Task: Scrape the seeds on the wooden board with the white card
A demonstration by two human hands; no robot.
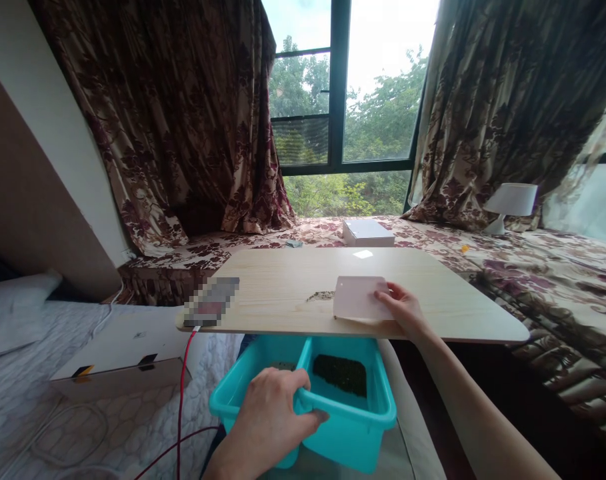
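Observation:
My left hand [273, 413] grips the near rim of a turquoise plastic bin [353, 427] held below the front edge of a light wooden table [433, 287]. Dark green crumbs [340, 373] lie in the bin's right compartment. My right hand [405, 310] presses a pale pink card [357, 299] flat on the table near its front edge. A small streak of dark crumbs [321, 295] lies on the table just left of the card.
A blurred phone [211, 303] with a red cable [183, 393] lies at the table's left corner. A white box [367, 232] and a white lamp [510, 203] stand on the patterned window seat behind. A flat carton [123, 350] rests on the bed at left.

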